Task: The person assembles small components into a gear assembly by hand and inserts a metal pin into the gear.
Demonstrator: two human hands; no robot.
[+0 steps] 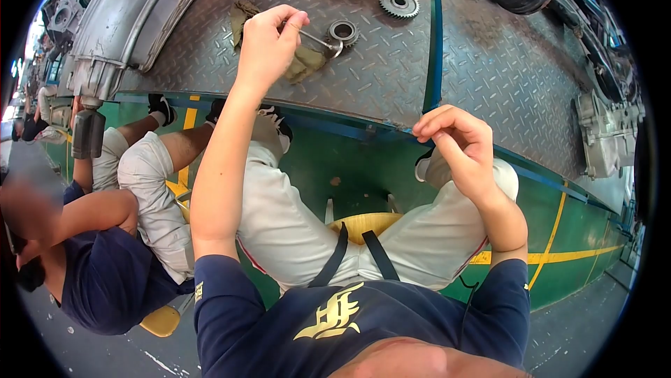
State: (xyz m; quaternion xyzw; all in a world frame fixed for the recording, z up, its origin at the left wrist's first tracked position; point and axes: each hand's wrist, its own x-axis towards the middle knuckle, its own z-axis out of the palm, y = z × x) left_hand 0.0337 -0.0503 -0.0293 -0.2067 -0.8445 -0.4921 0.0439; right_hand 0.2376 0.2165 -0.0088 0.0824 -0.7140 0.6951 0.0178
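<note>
My left hand (269,46) is raised over the steel bench, its fingers pinched round the thin stem of an engine valve (337,49). The valve's flared head points right, in front of a small toothed ring (344,31). An olive rag (305,64) lies under this hand, partly hidden by it. My right hand (463,146) hovers at the bench's front edge, fingers loosely bent and thumb apart from them. Nothing shows in it.
A larger gear (400,4) lies further back on the tread-plate bench (377,63). A big metal housing (115,25) stands at left, another casting (609,133) at far right. A seated co-worker (112,259) is close on my left. A blue-green seam (435,49) divides the bench.
</note>
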